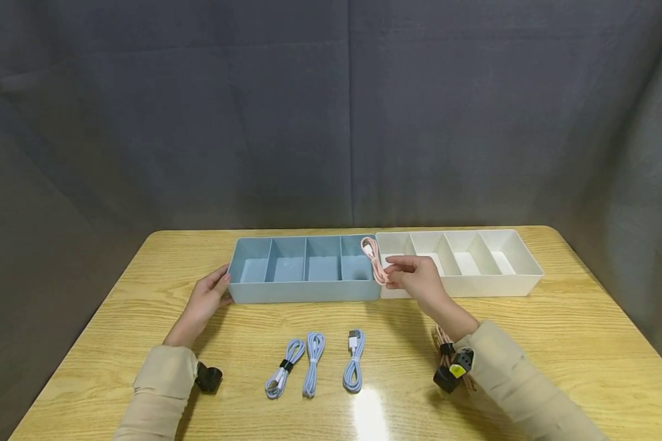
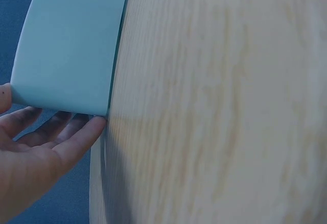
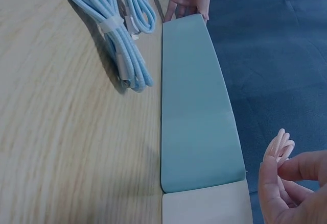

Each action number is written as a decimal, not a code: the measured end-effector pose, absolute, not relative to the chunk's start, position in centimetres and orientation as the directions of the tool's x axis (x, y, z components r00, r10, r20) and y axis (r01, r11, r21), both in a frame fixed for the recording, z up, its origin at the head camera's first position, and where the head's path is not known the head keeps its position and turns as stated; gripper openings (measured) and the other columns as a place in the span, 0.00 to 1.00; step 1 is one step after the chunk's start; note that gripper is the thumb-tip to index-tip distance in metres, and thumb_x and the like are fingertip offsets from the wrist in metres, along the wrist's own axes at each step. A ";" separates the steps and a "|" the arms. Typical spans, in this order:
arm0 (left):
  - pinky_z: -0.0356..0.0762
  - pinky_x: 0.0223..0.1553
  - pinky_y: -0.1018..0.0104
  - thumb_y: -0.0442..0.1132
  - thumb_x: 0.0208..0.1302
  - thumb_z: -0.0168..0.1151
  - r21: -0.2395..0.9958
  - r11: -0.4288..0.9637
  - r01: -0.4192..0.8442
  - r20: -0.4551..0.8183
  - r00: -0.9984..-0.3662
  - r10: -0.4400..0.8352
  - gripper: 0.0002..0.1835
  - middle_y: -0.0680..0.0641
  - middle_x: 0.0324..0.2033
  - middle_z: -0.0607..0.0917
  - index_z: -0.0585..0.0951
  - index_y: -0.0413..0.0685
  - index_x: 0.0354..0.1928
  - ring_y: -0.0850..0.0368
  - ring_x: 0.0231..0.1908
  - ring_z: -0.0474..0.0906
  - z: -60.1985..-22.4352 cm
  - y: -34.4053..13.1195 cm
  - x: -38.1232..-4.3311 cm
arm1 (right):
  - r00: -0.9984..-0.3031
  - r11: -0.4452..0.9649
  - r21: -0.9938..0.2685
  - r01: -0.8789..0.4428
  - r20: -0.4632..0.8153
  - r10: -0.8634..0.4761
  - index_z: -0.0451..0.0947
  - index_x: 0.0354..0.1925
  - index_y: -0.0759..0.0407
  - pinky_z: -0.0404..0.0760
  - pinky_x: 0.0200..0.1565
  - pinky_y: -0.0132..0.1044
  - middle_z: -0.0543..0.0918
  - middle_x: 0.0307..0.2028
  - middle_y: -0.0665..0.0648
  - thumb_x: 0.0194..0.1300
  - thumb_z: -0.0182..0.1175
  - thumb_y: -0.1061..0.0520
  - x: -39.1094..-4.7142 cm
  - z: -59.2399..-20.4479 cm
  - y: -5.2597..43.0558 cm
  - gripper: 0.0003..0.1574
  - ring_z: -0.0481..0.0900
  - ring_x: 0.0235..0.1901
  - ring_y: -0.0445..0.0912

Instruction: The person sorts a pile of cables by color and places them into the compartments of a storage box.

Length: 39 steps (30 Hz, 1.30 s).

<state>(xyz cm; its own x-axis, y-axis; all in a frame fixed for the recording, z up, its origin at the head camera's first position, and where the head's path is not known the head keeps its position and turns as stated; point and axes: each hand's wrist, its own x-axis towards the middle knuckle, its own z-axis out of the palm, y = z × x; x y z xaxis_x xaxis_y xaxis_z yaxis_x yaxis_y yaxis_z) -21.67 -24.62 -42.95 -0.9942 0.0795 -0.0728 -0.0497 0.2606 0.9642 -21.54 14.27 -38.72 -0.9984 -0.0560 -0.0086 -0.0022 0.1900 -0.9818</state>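
Note:
My right hand (image 1: 422,285) pinches a coiled pink USB cable (image 1: 376,263) between thumb and fingers. The cable is held up where the blue divided box (image 1: 303,293) meets the white divided box (image 1: 463,286); its white plug points up. In the right wrist view the pink cable (image 3: 280,146) shows above the boxes' rim. My left hand (image 1: 204,297) touches the left end of the blue box. In the left wrist view the fingers (image 2: 82,137) lie extended against that end wall, with the thumb near the rim.
Three coiled light-blue cables lie on the table in front of the blue box: a left one (image 1: 284,369), a middle one (image 1: 313,364) and a right one (image 1: 354,361). Brownish-pink cables (image 1: 442,337) lie partly hidden under my right wrist. A dark curtain (image 1: 331,122) hangs behind the table.

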 end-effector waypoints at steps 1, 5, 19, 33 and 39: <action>0.65 0.56 0.48 0.41 0.74 0.35 0.964 0.260 -0.047 -0.071 -0.994 0.083 0.27 0.33 0.66 0.53 0.49 0.35 0.69 0.38 0.63 0.55 -43.0 -24.6 -21.7 | -0.999 0.191 -0.982 -0.001 -0.009 -0.052 0.70 0.52 0.79 0.82 0.32 0.32 0.78 0.34 0.68 0.59 0.51 0.75 -21.6 -38.6 14.3 0.20 0.78 0.25 0.40; 0.65 0.56 0.48 0.41 0.74 0.35 0.964 0.263 -0.042 -0.067 -0.994 0.088 0.27 0.33 0.66 0.52 0.49 0.35 0.69 0.38 0.63 0.55 -43.0 -24.5 -21.7 | -0.998 0.187 -0.982 -0.010 -0.001 -0.057 0.70 0.52 0.79 0.82 0.32 0.32 0.79 0.34 0.66 0.59 0.50 0.75 -21.7 -38.5 14.3 0.21 0.78 0.25 0.39; 0.64 0.57 0.47 0.41 0.74 0.35 0.964 0.262 -0.046 -0.071 -0.994 0.087 0.27 0.33 0.66 0.53 0.49 0.36 0.69 0.38 0.63 0.55 -42.9 -24.6 -21.6 | -0.999 0.187 -0.982 -0.018 0.010 -0.044 0.70 0.51 0.79 0.82 0.33 0.33 0.78 0.33 0.66 0.58 0.50 0.75 -21.9 -37.9 15.0 0.20 0.78 0.25 0.39; 0.63 0.57 0.48 0.42 0.74 0.35 0.962 0.269 -0.054 -0.078 -0.994 0.080 0.27 0.33 0.66 0.52 0.49 0.36 0.69 0.38 0.63 0.55 -43.0 -24.6 -21.6 | -0.999 0.236 -0.971 0.036 -0.030 0.027 0.70 0.52 0.79 0.81 0.32 0.31 0.78 0.34 0.67 0.59 0.51 0.74 -23.4 -38.2 16.3 0.20 0.77 0.24 0.37; 0.64 0.57 0.48 0.42 0.74 0.35 0.961 0.270 -0.052 -0.076 -0.994 0.079 0.27 0.33 0.66 0.52 0.49 0.36 0.69 0.38 0.63 0.55 -43.0 -24.6 -21.7 | -0.999 0.243 -0.969 0.035 -0.025 0.043 0.69 0.51 0.80 0.81 0.31 0.31 0.79 0.33 0.67 0.59 0.52 0.73 -23.9 -38.3 16.7 0.20 0.77 0.23 0.37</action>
<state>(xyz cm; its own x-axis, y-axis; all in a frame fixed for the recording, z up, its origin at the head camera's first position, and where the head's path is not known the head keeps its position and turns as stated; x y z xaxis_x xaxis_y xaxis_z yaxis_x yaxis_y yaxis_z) -21.66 -24.63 -42.99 -0.9940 0.0790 -0.0758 -0.0518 0.2704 0.9614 -23.88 16.73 -38.26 -0.9988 0.0428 -0.0254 0.0351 0.2430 -0.9694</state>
